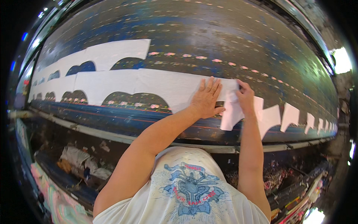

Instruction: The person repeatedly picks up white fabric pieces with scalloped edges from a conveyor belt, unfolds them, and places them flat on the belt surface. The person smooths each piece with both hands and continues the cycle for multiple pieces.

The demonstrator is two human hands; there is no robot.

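Observation:
Long white cut cloth pieces [108,84] with curved notches lie in a row along the near side of a dark table [261,48]. My left hand [205,99] is pressed flat on the right end of this row, fingers spread. Just to its right, my right hand [245,98] has its fingers closed at the corner of the white cloth, slightly blurred. Below and between the hands, a white cloth flap [232,115] hangs toward the table's near edge. What lies under my right fingers is partly hidden.
A second row of white pieces [119,48] lies farther back at left. Smaller white pieces [290,117] run along the near edge to the right. Printed marks dot the table. Below its rail [112,136] are crumpled cloth [84,160] and colourful scraps [276,179].

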